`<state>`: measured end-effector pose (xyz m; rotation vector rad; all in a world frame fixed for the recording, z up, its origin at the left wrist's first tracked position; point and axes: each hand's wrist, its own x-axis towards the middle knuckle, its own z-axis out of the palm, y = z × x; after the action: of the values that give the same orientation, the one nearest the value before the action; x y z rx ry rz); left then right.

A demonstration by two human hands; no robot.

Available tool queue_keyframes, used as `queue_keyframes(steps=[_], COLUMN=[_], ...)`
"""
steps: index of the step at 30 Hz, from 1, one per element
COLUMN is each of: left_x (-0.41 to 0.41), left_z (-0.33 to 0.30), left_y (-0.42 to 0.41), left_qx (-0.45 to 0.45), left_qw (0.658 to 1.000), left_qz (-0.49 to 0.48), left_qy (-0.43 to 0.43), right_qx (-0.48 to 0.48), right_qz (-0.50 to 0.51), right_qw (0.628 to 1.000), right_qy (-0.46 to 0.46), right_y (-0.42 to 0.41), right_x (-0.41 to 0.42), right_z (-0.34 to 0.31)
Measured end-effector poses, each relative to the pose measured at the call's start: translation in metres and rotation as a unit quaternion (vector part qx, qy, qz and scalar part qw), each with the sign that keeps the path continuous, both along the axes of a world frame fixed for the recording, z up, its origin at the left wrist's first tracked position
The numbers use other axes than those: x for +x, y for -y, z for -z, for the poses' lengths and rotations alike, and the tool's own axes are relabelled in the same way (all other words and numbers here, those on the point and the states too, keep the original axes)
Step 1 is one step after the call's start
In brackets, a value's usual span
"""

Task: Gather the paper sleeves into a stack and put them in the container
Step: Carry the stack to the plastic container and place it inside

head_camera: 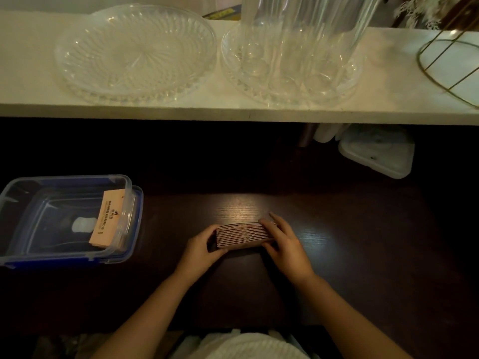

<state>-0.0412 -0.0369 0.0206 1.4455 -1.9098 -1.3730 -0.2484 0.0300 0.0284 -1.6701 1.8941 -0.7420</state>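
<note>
A stack of brown paper sleeves point(241, 235) stands on edge on the dark table, held between both hands. My left hand point(202, 246) grips its left end. My right hand point(285, 242) lies over its right end, fingers across the top. At the left sits a clear plastic container point(23, 193) with blue trim, resting on its lid. Inside it, another bundle of printed paper sleeves point(107, 218) leans against the right wall.
A white shelf point(181, 112) runs across above the table, carrying two clear patterned glass plates point(134, 53), a tall ribbed clear vessel point(305, 19) and a gold wire frame point(451, 60). A white plastic lid point(378, 154) lies under the shelf at the right.
</note>
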Motion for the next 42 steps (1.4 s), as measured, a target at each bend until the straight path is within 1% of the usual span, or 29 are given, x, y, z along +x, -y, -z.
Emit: queue_keyframes(steps=[2,4,5,6,7,9,10,11,12,14,17,20,24,29,34,42], left_x=[0.000,0.000,-0.001,-0.002,-0.005,-0.015,-0.021,-0.028,-0.034,-0.041,-0.040,-0.032,-0.020,0.005,0.042,0.137], left_z=[-0.004,-0.012,-0.016,-0.020,-0.026,-0.039,-0.045,-0.050,-0.055,-0.062,-0.070,-0.075,-0.082,-0.094,-0.110,-0.119], left_y=[0.006,0.010,0.013,0.017,0.019,0.019,0.017,0.015,0.012,0.009,0.013,0.017,0.015,0.015,0.014,0.053], left_qx=[0.003,0.037,0.060,0.085,0.114,0.169,0.191,0.207,0.219,0.230,0.230,0.239,0.239,0.239,0.230,0.211], left_qw=[1.000,0.999,0.996,0.990,0.976,0.924,0.899,0.887,0.883,0.887,0.898,0.899,0.908,0.902,0.903,0.918], left_qz=[0.012,-0.003,-0.031,-0.073,-0.120,-0.197,-0.217,-0.230,-0.236,-0.244,-0.256,-0.254,-0.238,-0.271,-0.276,-0.267], left_qy=[-0.003,-0.033,-0.053,-0.084,-0.139,-0.282,-0.328,-0.344,-0.342,-0.317,-0.275,-0.266,-0.248,-0.236,-0.234,-0.202], right_qx=[0.017,0.051,0.075,0.103,0.128,0.163,0.171,0.174,0.178,0.186,0.202,0.221,0.195,0.204,0.225,0.204], right_qz=[-0.024,-0.035,-0.032,-0.021,-0.011,0.009,0.023,0.040,0.055,0.074,0.070,0.037,0.008,-0.050,-0.059,-0.051], right_qw=[1.000,0.998,0.996,0.991,0.980,0.951,0.936,0.920,0.902,0.872,0.857,0.857,0.874,0.880,0.873,0.859], right_qy=[-0.008,0.006,0.037,0.088,0.151,0.264,0.307,0.350,0.390,0.447,0.469,0.464,0.445,0.426,0.428,0.467], right_y=[0.007,0.015,0.020,0.022,0.025,0.026,0.026,0.025,0.025,0.024,0.025,0.035,0.057,0.075,0.086,0.114], right_x=[-0.006,-0.013,-0.016,-0.017,-0.016,-0.007,-0.001,0.006,0.012,0.020,0.024,0.023,0.029,0.049,0.085,0.177], right_z=[-0.007,-0.014,-0.018,-0.025,-0.033,-0.047,-0.051,-0.053,-0.055,-0.057,-0.062,-0.068,-0.080,-0.090,-0.097,-0.115])
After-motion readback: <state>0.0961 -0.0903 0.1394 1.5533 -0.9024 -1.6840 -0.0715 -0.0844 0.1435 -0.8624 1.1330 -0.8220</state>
